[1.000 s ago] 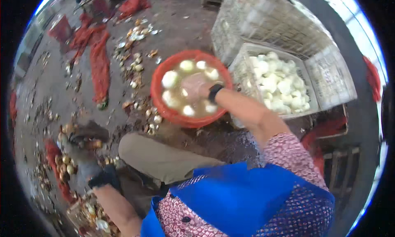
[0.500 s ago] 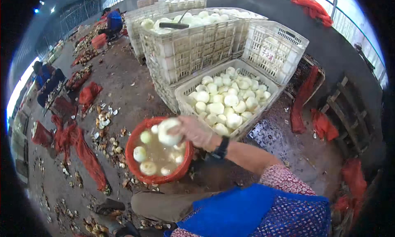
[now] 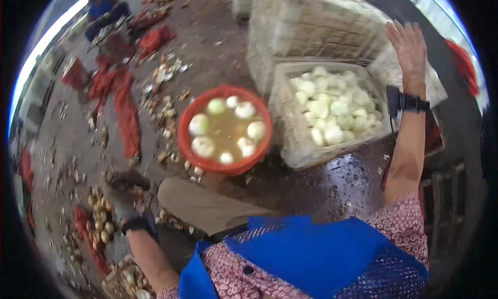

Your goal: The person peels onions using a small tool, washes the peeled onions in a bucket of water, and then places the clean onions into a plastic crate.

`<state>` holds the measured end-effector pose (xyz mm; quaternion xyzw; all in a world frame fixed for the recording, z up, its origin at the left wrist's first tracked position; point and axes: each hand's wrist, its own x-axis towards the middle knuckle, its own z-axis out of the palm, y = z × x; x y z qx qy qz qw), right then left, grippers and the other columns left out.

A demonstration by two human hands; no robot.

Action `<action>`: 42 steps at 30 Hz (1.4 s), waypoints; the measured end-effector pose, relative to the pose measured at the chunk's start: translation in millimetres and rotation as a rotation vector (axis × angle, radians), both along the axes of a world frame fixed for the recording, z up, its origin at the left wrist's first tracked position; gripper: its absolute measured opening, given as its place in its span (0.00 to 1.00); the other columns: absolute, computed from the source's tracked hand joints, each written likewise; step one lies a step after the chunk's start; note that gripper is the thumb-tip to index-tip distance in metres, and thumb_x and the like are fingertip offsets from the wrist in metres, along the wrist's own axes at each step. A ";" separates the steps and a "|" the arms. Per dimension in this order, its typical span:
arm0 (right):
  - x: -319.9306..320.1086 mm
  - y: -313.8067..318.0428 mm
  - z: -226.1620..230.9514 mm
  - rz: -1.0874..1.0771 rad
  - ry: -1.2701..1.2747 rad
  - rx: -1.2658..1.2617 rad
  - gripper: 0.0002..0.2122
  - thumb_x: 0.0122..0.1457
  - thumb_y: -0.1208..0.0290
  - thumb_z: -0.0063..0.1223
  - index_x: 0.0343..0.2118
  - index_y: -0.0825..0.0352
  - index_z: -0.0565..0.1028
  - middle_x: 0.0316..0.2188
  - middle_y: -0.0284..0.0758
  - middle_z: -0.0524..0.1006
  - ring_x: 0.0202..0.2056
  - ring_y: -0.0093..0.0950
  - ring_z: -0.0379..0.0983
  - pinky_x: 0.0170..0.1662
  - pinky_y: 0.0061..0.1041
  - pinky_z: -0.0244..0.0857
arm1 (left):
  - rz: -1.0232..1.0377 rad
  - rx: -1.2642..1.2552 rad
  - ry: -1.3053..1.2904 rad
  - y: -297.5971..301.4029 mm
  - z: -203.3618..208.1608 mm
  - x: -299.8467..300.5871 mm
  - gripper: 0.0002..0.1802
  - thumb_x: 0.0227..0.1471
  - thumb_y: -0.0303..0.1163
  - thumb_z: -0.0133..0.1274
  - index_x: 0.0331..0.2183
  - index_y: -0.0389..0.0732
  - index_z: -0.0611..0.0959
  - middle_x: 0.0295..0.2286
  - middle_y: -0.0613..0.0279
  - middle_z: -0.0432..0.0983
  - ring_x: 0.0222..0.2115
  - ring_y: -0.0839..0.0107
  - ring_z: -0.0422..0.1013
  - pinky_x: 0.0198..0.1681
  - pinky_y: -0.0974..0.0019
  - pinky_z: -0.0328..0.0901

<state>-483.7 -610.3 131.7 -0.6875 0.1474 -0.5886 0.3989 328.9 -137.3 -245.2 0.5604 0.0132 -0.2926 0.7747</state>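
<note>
My right hand [image 3: 409,49] is raised at the far right with its fingers stretched out, over or against the edge of a pale crate [image 3: 433,84]; contact is unclear. No onion shows in it. My gloved left hand [image 3: 123,198] is low at the left, beside a dark shoe-like shape [image 3: 132,179]; its fingers are blurred. Ahead of me, a red basin [image 3: 182,130] holds cloudy water with several peeled onions [image 3: 198,124] floating around its rim. To its right, a white plastic crate [image 3: 288,138] is heaped with peeled onions [image 3: 340,108].
Tall stacked crates [image 3: 316,29] stand behind the open one. Red mesh sacks [image 3: 127,112] and onion skins [image 3: 168,71] litter the floor at left. Unpeeled onions [image 3: 101,221] lie near my left arm. Another person [image 3: 101,8] sits at the far left. The floor [image 3: 342,185] is wet at right.
My right hand has left the basin, where it held a peeled onion, and moved far right and up without it. My left hand and forearm now show plainly. The whole view has shifted.
</note>
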 end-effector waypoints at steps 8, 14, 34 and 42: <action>390.3 127.0 -233.3 0.389 0.897 -0.459 0.19 0.46 0.69 0.58 0.43 0.67 0.72 0.39 0.44 0.75 0.43 0.41 0.72 0.49 0.33 0.66 | -0.096 -0.292 -0.251 22.1 89.2 -102.3 0.20 0.61 0.48 0.40 0.32 0.41 0.77 0.24 0.64 0.73 0.23 0.73 0.69 0.26 0.72 0.64; 454.4 113.3 -326.6 -0.055 1.535 -0.661 0.18 0.51 0.68 0.56 0.45 0.70 0.73 0.47 0.44 0.70 0.49 0.46 0.66 0.53 0.38 0.64 | 0.114 -0.279 -0.298 37.7 91.4 -105.8 0.24 0.60 0.51 0.39 0.35 0.41 0.79 0.27 0.63 0.77 0.27 0.67 0.74 0.31 0.67 0.70; 415.1 113.9 -344.7 0.618 1.546 -0.467 0.26 0.43 0.62 0.62 0.46 0.67 0.71 0.43 0.45 0.74 0.46 0.41 0.71 0.49 0.38 0.64 | 0.071 -0.240 -0.311 53.4 101.7 -102.8 0.25 0.61 0.48 0.37 0.38 0.37 0.78 0.33 0.58 0.78 0.34 0.67 0.75 0.37 0.64 0.71; 414.6 76.7 -388.3 0.255 1.313 -0.237 0.17 0.62 0.60 0.39 0.38 0.67 0.77 0.32 0.46 0.78 0.35 0.36 0.75 0.40 0.36 0.67 | 0.063 -0.271 -0.328 50.2 102.3 -110.7 0.24 0.61 0.48 0.37 0.36 0.37 0.78 0.30 0.60 0.77 0.31 0.69 0.73 0.34 0.67 0.69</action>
